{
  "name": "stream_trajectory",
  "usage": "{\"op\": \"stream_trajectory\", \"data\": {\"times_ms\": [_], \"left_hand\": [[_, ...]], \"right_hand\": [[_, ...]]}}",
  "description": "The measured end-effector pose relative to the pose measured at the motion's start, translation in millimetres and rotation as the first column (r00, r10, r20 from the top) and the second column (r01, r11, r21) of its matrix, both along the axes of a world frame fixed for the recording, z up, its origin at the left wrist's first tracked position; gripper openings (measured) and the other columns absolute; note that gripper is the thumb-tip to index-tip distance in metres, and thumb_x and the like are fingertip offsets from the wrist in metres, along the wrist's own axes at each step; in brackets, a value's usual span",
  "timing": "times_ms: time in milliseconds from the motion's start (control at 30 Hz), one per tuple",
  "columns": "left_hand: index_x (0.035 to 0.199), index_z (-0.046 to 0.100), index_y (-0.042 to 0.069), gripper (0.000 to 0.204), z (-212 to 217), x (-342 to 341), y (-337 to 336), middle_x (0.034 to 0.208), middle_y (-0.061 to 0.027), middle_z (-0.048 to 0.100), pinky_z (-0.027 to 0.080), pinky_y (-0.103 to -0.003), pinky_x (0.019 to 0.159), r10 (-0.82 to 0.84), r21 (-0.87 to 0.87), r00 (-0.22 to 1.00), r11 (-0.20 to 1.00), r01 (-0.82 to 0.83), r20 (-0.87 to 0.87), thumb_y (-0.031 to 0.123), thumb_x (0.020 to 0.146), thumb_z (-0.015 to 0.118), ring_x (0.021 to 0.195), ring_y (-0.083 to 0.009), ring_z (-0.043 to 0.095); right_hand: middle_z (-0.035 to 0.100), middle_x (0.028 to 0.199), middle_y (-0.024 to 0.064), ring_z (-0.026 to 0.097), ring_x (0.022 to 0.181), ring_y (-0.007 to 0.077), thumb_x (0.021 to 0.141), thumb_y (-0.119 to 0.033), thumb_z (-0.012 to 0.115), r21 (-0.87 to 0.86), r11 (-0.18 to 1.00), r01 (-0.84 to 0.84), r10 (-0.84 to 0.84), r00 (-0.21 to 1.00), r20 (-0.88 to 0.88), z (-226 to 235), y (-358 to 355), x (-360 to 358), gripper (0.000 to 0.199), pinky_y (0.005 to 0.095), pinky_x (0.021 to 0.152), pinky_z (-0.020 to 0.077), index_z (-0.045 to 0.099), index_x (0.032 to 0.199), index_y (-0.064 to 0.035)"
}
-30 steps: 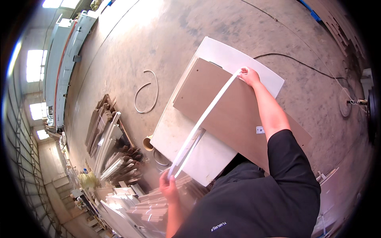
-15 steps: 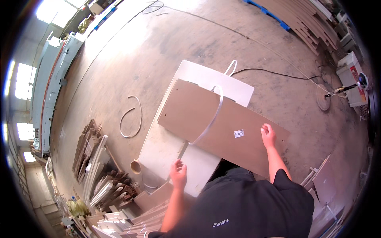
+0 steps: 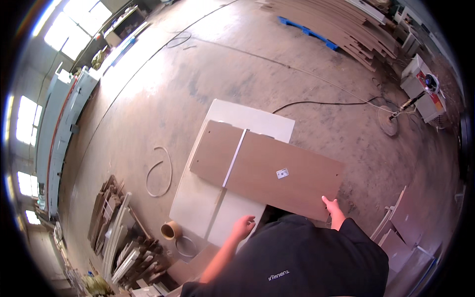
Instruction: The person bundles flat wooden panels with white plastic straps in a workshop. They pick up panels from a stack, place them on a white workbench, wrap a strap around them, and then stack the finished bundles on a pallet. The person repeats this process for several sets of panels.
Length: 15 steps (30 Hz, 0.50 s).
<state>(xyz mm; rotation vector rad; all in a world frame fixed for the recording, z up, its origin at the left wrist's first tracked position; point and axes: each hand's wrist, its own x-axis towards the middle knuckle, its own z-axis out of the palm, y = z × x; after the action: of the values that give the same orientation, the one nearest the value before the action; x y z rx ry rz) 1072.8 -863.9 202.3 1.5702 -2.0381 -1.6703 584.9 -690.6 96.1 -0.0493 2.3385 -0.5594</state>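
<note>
Your right hand [image 3: 332,207] grips the near edge of the long brown rectangular fibreboard panel [image 3: 277,171], fingers curled over its lower right rim, close to your body. The panel lies flat and slightly askew on top of a larger white rectangular board [image 3: 250,118], which sits on the grey concrete floor [image 3: 208,64]. A small white label [image 3: 282,173] is stuck near the panel's middle.

Your left hand [image 3: 243,226] rests on the near part of the white board, fingers loosely bent and holding nothing that I can make out; whether the fingertips touch the near end of the strip is hard to tell from this angle. A thin white edging strip [image 3: 234,157] lies across the brown panel from its far edge down onto the white board, ending near your left hand.

To your left, on the floor, stands a small cardboard roll core [image 3: 171,230], with a loose white loop of strip [image 3: 159,173] beyond it and a pile of offcut slats and profiles [image 3: 118,237] farther left. A dark cable [image 3: 326,103] runs across the floor toward a white machine [image 3: 423,86] at the far right. Stacked brown boards [image 3: 326,20] lie at the top of the view.
</note>
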Motion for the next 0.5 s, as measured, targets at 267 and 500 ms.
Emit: {"op": "stream_trajectory", "data": {"times_ms": [267,500], "left_hand": [[0.128,0.069,0.005,0.041,-62,43,5,0.119,-0.0177,0.073,0.053,-0.044,0.099,-0.009,0.023,0.996,1.0,0.007,0.087,0.028,0.094,0.067,0.109,-0.0341,0.07],[0.129,0.068,0.004,0.048,-123,112,28,0.131,-0.023,0.066,0.047,-0.05,0.107,0.017,0.109,0.984,0.993,-0.037,0.178,0.038,0.096,0.064,0.125,-0.0382,0.061]], "right_hand": [[0.053,0.146,0.031,0.054,0.136,0.0373,0.077,-0.055,0.085,-0.013,1.0,-0.002,0.003,0.997,0.075,50,-9,5,0.109,0.0426,0.112,0.0448,0.041,0.145,0.0164],[0.056,0.143,0.0289,0.059,0.131,0.0356,0.076,-0.047,0.089,-0.148,0.987,0.063,-0.042,0.989,0.141,38,-22,12,0.103,0.042,0.108,0.0484,0.044,0.143,0.0149]]}}
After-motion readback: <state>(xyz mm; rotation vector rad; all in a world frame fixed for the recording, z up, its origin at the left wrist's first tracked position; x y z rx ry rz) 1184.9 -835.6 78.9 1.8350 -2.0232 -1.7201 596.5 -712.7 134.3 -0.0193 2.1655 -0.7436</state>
